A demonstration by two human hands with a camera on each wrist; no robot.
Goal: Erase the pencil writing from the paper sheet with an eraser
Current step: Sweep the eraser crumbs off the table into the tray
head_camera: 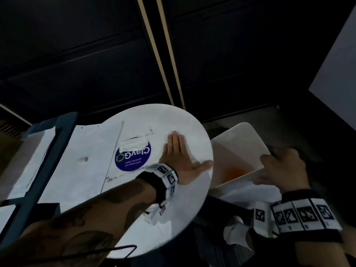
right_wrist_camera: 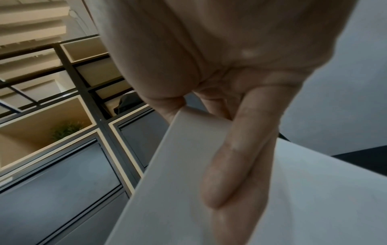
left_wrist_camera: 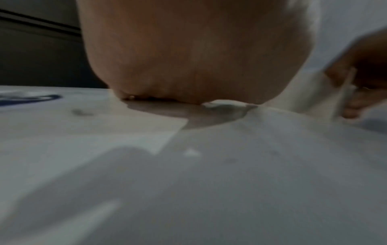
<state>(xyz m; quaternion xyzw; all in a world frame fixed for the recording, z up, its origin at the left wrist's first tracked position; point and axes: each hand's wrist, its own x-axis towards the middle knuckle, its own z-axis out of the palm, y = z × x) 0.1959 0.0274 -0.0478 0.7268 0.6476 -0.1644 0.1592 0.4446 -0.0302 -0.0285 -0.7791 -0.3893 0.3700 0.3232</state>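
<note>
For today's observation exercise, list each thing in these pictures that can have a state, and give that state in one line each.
Left hand: flat, fingers straight, pressing on the table.
Right hand: gripping the tray's corner.
Tray: tilted, held beside the table edge, orange stain inside.
Paper: lying flat on the table, faint marks near one edge.
Eraser: lying loose on the paper, untouched.
Table: round, white, sticker partly covered by paper.

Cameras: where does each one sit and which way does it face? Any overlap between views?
Head: on the head, looking down at the round white table; both forearms show, left hand flat, right hand gripping a white tray.
Left wrist: low, looking along the tabletop; left palm fills the top.
Right wrist: below the right hand, facing up at shelving; fingers curl around the tray.
Shared: head and right wrist both show the tray.
</note>
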